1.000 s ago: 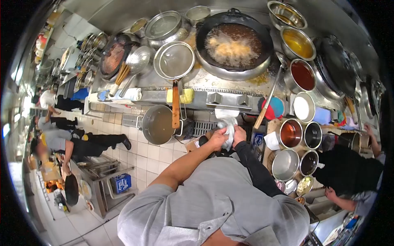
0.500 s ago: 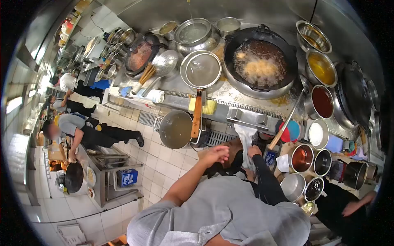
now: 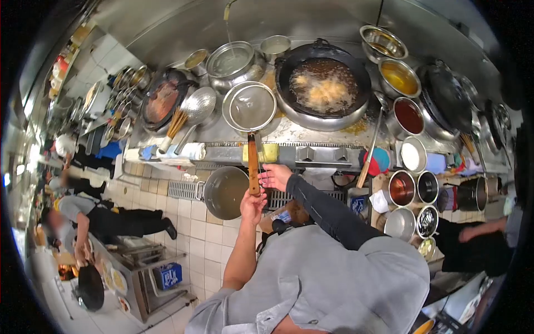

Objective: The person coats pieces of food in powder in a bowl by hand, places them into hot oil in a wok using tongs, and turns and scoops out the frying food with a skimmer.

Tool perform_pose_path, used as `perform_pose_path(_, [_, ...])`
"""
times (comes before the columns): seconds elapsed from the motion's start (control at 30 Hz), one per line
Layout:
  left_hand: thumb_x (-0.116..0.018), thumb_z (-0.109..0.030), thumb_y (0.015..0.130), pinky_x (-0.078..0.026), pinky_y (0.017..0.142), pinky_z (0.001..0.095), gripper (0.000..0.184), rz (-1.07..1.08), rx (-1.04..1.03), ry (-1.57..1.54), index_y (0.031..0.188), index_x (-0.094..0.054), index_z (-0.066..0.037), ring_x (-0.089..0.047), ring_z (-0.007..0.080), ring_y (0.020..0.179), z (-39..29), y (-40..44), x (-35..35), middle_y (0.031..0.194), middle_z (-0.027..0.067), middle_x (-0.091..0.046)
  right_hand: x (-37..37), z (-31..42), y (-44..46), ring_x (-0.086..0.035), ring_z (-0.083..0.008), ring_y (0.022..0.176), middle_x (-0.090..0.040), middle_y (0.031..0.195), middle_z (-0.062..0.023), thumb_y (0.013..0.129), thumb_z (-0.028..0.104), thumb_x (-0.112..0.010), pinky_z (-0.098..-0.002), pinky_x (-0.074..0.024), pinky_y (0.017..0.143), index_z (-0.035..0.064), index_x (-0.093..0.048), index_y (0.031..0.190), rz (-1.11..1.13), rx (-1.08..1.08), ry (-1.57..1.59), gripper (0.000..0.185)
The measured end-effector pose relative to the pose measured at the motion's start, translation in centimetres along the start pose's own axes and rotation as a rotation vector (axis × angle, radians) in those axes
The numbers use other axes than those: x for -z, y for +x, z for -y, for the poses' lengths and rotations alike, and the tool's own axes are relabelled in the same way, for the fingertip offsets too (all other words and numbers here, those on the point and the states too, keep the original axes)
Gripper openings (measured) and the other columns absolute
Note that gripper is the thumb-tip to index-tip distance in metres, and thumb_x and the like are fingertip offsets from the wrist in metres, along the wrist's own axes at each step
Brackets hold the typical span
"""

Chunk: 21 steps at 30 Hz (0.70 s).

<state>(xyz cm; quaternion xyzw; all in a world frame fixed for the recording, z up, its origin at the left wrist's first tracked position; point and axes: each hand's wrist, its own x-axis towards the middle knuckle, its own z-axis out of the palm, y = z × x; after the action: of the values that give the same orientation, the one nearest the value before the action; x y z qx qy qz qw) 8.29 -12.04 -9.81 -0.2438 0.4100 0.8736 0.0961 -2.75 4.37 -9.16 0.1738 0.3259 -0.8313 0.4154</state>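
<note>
Mid-frame, the left hand curls at the lower end of the strainer handle; whether gripping, I cannot tell. The right hand, fingers loosely spread, is just beside. Counter edge runs above; floor tiles extend leftward.

Wide-angle head view: I look forward and down from the wearer's brow. Stove, twelve o'clock; grey shirt, nearest, six.
</note>
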Motion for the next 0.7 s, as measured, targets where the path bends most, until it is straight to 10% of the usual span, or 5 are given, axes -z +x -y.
perform_pose_path(0.2, [-0.061, -0.021, 0.089, -0.054, 0.062, 0.0271, 0.036, -0.016, 0.091, 0.237, 0.121, -0.057, -0.006, -0.06, 0.0138, 0.07, -2.7, 1.1, 2.2, 0.09, 0.0042, -0.061, -0.4, 2.1, 2.5, -0.043, -0.0105, 0.046, -0.05, 0.068, 0.0002, 0.098, 0.02, -0.052, -0.0277, -0.0364, 0.043, 0.0113, -0.051, 0.114, 0.021, 0.18, 0.1, 0.018])
perform_pose_path(0.33, [-0.056, -0.027, 0.094, -0.036, 0.046, 0.022, 0.032, -0.259, -0.547, 0.521, 0.115, -0.061, -0.003, -0.045, 0.0059, 0.059, -5.2, 1.0, 0.2, 0.072, -0.0024, -0.046, -3.2, 4.6, -3.1, -0.031, -0.0086, 0.04, -0.044, 0.062, 0.0018, 0.097, 0.011, -0.048, -0.0272, -0.0267, 0.036, 0.0093, -0.05, 0.116, -0.007, 0.302, 0.081, 0.02])
perform_pose_path(0.47, [-0.051, -0.015, 0.095, -0.033, 0.054, 0.024, 0.028, 0.323, -0.776, 0.024, 0.116, -0.06, 0.001, -0.038, 0.0086, 0.065, -14.9, -5.9, -11.0, 0.08, -0.0031, -0.043, -3.4, 6.7, -13.0, -0.033, -0.0088, 0.037, -0.047, 0.06, -0.0006, 0.097, 0.006, -0.044, -0.0275, -0.0294, 0.033, 0.0106, -0.037, 0.144, -0.172, 0.476, -0.122, 0.048])
perform_pose_path(0.57, [-0.064, -0.018, 0.087, -0.036, 0.057, 0.0269, 0.027, 0.875, -0.896, -0.347, 0.111, -0.058, -0.007, -0.04, 0.0128, 0.072, -21.2, -15.4, -17.1, 0.097, -0.0029, -0.048, -1.1, 8.3, -18.9, -0.047, -0.0113, 0.047, -0.056, 0.066, -0.0028, 0.095, 0.009, -0.05, -0.0287, -0.0407, 0.044, 0.0091, -0.049, 0.138, -0.523, 0.716, -0.542, 0.043])
perform_pose_path(0.7, [-0.061, -0.04, 0.094, -0.055, 0.067, 0.0319, 0.061, 1.199, -2.006, 0.183, 0.148, -0.04, -0.024, -0.052, 0.0187, 0.088, -28.8, -25.0, -21.2, 0.111, 0.0018, -0.046, 2.4, 9.6, -26.5, -0.06, -0.0467, 0.103, -0.063, 0.11, -0.0281, 0.091, 0.011, -0.052, -0.0461, -0.0485, 0.09, 0.0048, -0.056, 0.13, -1.038, 0.894, -1.426, 0.04])
